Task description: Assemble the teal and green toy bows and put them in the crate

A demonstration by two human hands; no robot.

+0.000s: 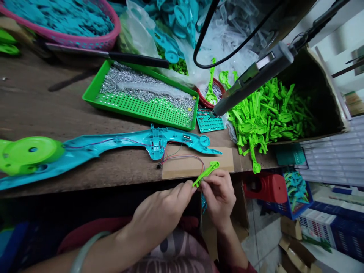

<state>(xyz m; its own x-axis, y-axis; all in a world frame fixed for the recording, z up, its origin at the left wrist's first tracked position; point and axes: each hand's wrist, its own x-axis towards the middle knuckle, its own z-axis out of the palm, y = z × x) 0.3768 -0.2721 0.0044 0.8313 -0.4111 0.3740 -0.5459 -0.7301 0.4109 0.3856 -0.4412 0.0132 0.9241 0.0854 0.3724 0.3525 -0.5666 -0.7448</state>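
Both my hands meet in front of the bench edge on a small lime-green plastic part (206, 173), long and narrow with a rounded end. My left hand (167, 201) pinches its lower end. The fingers of my right hand (220, 193) close around the same end from the right; anything small between the fingertips is hidden. Thin red and dark wires (184, 156) run from the part to a long turquoise plastic shell (122, 141) on the bench. A round lime-green piece (31, 151) sits on the shell's left end. Under the wires lies a flat cardboard piece (227, 161).
A green tray (136, 110) of screws stands behind the shell, near a turquoise grid tray (210, 123). A grey electric screwdriver (253, 79) hangs at right over piled green parts (256, 113) spilling from a cardboard box (331, 94). A pink basket (99, 41) stands back left.
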